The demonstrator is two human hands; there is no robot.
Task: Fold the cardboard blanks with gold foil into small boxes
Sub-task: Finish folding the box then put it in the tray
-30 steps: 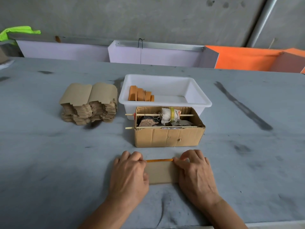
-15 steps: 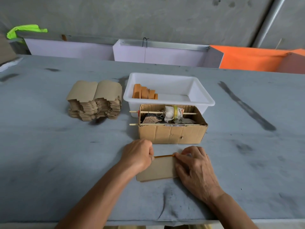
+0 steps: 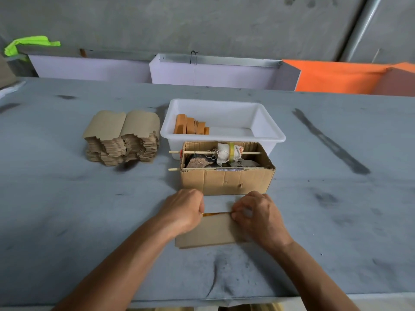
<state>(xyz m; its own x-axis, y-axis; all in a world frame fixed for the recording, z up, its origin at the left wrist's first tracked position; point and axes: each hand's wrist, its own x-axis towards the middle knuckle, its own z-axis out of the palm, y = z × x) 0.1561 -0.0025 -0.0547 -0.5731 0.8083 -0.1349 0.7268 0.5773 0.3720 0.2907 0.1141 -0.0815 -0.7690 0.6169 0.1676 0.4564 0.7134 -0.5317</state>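
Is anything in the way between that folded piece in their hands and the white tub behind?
Yes. The open brown cardboard box stands directly between the cardboard blank and the white tub, so the piece would have to go over it.

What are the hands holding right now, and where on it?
Both hold one cardboard blank: the left hand grips its far left corner, the right hand its far right corner, along the gold-foil edge.

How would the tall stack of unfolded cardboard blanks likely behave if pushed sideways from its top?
The stack of blanks would probably shear and slide apart, since its edges already sit ragged and uneven. Each thin sheet looks light, so the top ones likely slip off first.
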